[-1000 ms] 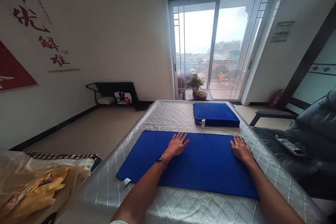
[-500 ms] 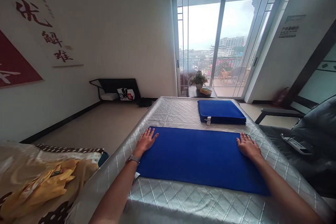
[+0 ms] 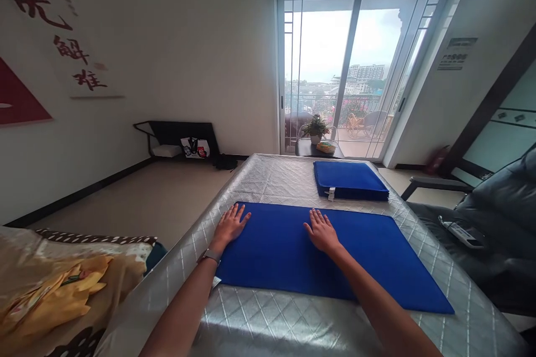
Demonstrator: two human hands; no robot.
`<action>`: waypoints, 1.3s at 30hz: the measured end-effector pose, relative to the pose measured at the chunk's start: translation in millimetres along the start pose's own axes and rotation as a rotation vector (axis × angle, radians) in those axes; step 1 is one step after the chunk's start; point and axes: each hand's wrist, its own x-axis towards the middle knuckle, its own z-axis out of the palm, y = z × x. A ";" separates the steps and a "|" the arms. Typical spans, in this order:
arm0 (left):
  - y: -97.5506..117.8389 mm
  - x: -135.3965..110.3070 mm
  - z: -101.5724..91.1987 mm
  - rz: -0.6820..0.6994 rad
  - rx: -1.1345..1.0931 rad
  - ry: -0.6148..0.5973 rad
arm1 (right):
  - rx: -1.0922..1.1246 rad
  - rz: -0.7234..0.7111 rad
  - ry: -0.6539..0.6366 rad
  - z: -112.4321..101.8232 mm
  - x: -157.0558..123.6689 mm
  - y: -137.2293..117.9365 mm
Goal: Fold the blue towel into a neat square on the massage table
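Note:
A flat blue rectangle of fabric [image 3: 276,256] lies spread out before me, a small white tag sticking out at its near left corner. My left hand [image 3: 230,227] rests flat on its left edge, fingers stretched forward; a watch band circles that wrist. Over the middle of the fabric lies my right hand [image 3: 321,230], palm down with fingers extended and thumb out. Neither hand grips anything. Beyond the fabric sits a stack of folded blue fabric pieces [image 3: 352,177], with a white label hanging at its near side.
Both blue items lie on a table with a silver quilted cover [image 3: 268,318]. To the left are a bed-like surface with a yellow cloth [image 3: 62,295]; to the right, a dark armchair [image 3: 494,217] holding a white power strip [image 3: 463,233]. A potted plant [image 3: 315,129] stands by the glass door.
My right hand has moved left from the fabric's right edge to its middle. My left hand stays at the left edge. The view has shifted slightly.

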 end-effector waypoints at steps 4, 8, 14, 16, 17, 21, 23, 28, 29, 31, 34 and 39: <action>-2.7 1.5 3.7 0.015 0.017 0.012 | -0.010 0.043 -0.054 3.2 1.6 23.7; -5.0 4.1 7.5 0.018 0.018 0.020 | -0.083 0.164 -0.059 -4.5 -14.3 94.3; -1.9 2.6 6.2 -0.009 0.017 -0.010 | -0.140 0.455 -0.001 -18.6 -49.6 225.5; -1.7 3.1 1.8 -0.009 0.032 -0.039 | -0.132 0.485 0.027 -18.9 -56.0 246.6; -1.9 4.1 -1.7 -0.008 0.043 -0.069 | -0.131 0.487 0.038 -18.4 -57.6 251.5; 3.5 13.5 -20.9 -0.010 0.092 -0.164 | -0.133 0.483 0.071 -15.0 -57.3 250.7; 19.2 18.4 -27.8 -0.016 0.109 -0.139 | -0.123 0.483 0.081 -14.1 -56.3 247.9; 117.4 14.4 -17.0 0.237 0.088 -0.060 | -0.101 0.487 0.095 -14.9 -56.6 246.2; 142.3 10.8 -11.1 0.317 0.068 -0.045 | -0.099 0.489 0.096 -15.1 -56.9 246.2; 187.0 3.7 0.5 0.458 -0.006 -0.006 | -0.102 0.490 0.094 -15.2 -57.1 246.4; 223.9 -1.4 12.1 0.530 -0.103 0.001 | -0.122 0.493 0.083 -13.8 -56.9 248.1; 186.1 8.9 12.6 0.411 -0.113 -0.084 | -0.132 0.480 0.111 -8.8 -55.8 253.9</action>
